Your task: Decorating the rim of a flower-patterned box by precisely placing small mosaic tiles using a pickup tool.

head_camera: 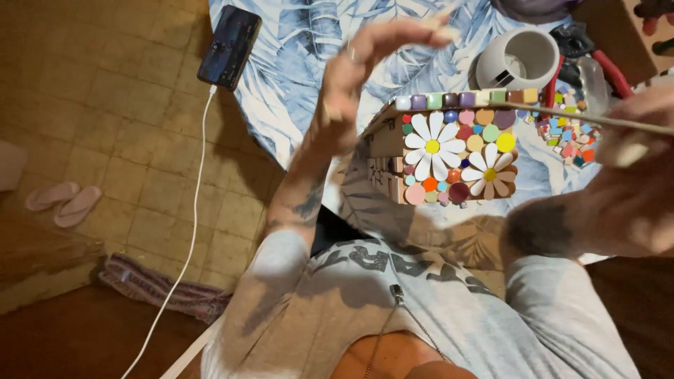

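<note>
A box (449, 151) covered with coloured mosaic pieces and two white daisy shapes stands tilted on the blue leaf-print tablecloth (295, 63) in front of me. My left hand (365, 67) is raised above the box's left corner, its fingertips pinched on a small pale piece (441, 28). At the right edge my right hand (632, 147), blurred, holds a thin stick (576, 114) that lies across the box's top row of square tiles.
A white mug (519, 60) and red-handled nippers (607, 67) sit behind the box, next to a pile of loose coloured tiles (569, 133). A phone (229, 46) with a white cable (191, 224) lies at the table edge. Pink slippers (63, 203) rest on the tiled floor.
</note>
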